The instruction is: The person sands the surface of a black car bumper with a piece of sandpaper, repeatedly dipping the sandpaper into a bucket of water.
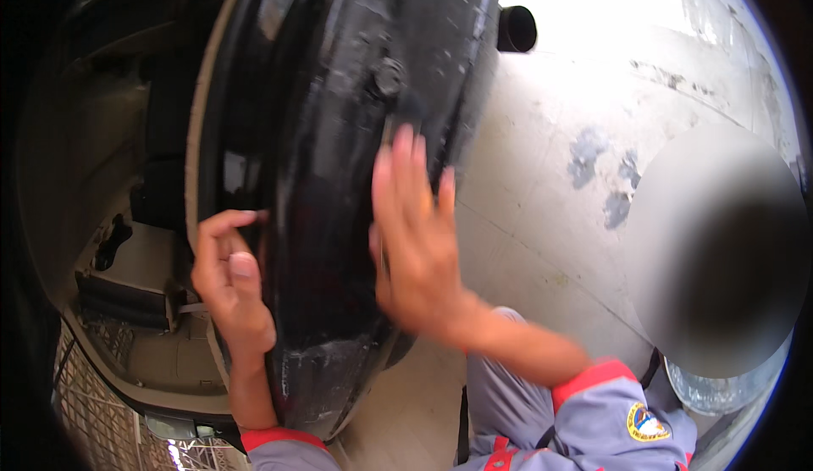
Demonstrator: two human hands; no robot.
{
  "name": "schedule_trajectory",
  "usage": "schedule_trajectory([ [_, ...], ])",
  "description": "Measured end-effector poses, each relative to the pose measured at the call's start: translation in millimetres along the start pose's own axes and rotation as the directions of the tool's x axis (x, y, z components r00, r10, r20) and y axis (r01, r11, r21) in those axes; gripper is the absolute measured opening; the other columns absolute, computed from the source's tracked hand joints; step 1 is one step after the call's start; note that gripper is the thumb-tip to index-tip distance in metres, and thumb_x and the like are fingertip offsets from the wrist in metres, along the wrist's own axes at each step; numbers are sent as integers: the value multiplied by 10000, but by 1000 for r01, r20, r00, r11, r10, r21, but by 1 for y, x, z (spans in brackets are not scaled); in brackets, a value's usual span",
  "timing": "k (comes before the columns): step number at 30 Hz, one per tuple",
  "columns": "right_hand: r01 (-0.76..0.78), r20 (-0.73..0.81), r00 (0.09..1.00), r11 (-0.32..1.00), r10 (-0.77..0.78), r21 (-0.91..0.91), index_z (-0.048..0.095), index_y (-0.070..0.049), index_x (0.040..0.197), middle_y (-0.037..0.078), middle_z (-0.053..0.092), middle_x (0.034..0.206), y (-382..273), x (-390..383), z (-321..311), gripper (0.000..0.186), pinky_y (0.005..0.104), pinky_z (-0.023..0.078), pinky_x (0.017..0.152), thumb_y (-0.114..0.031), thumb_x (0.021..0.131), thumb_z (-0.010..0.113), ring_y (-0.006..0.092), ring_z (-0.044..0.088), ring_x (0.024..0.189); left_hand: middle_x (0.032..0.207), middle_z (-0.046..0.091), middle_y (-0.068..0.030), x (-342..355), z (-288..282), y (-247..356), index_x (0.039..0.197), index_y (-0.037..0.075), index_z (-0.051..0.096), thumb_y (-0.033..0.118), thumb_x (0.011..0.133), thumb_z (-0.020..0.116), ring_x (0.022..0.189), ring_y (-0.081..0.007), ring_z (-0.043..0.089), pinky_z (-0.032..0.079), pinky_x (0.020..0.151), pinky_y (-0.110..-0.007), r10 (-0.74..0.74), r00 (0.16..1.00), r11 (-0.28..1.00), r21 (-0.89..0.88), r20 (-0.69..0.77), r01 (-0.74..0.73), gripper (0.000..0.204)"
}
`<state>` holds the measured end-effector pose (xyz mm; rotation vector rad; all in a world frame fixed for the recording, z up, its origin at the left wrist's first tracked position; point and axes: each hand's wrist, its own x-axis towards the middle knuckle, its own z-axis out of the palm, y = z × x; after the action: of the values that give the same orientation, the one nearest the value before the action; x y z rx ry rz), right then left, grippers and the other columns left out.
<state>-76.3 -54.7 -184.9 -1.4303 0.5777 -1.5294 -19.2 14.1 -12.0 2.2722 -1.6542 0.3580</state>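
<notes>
A long, glossy black vehicle body panel (pixel 326 208) runs from the top down to the lower middle, with dull, dusty patches and a small round fitting (pixel 389 76). Against its right-hand face my right hand (pixel 417 242) lies flat, fingers stretched out and slightly smeared by motion. A thin pale edge shows beside that palm; whether something lies beneath it is hidden. At the panel's left edge is my left hand (pixel 230 285), fingers loosely bent, thumb apart, fingertips near the black surface. No object shows in it.
To the left lies the vehicle's interior, with beige trim (pixel 169 357) and a box-like part (pixel 135 276). A black round tube end (pixel 517 29) juts out at the upper right. Pale concrete floor (pixel 542 217) with dark stains spreads rightward, beside a blurred oval area (pixel 720 251).
</notes>
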Motion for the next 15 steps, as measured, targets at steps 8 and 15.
schedule_trajectory([
  [8, 83, 47, 996, 995, -80, -57, 534, 45, 1303, 250, 501, 1380, 4, -8, -2, 467, 510, 226, 1103, -95, 860, 497, 357, 438, 1341, 653, 319, 57, 3, -3, 0, 1074, -18, 563, 504, 943, 516, 593, -31, 275, 184, 528, -238, 14, 1000, 1000, -11, -14, -14, 540],
  [15, 341, 20, 940, 939, -340, -48, 588, 4, 1260, 201, 551, 1344, -14, -65, 12, 405, 471, 251, 1102, -138, 913, 437, 313, 485, 1308, 650, 315, 58, 6, -7, 11, 1073, -12, 562, 491, 948, 511, 593, -30, 280, 191, 528, -237, 21, 1000, 1000, -1, -8, -21, 521],
])
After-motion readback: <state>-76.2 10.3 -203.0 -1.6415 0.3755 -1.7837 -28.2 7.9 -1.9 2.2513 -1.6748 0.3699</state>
